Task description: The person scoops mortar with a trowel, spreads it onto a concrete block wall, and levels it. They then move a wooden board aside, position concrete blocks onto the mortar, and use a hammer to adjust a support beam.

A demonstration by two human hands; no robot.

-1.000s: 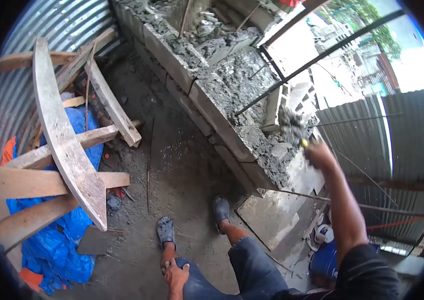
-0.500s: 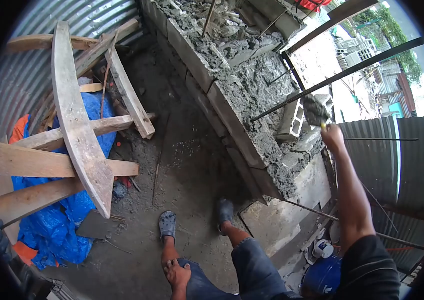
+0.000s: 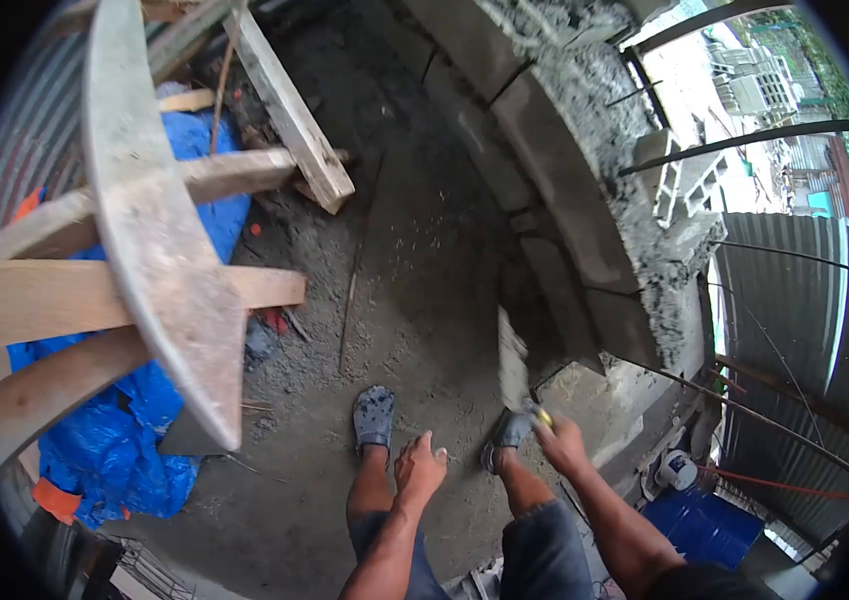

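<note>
My right hand is closed around the yellow-ended handle of a trowel. The trowel's mortar-smeared blade points away from me, low in front of the block wall and just beyond my right shoe. My left hand hangs in the air above the floor, near my left shoe. Nothing is in it, and its fingers are loosely bent and partly apart. Grey wet-looking mortar covers the top of the wall.
Wooden beams cross over a blue tarp on the left. A hollow block and steel bars stick up along the wall at right. A blue drum stands low on the right, before corrugated sheets.
My right hand has brought the trowel down from the wall top to low in front of the wall. My left hand has risen off my knee. The view has shifted.
</note>
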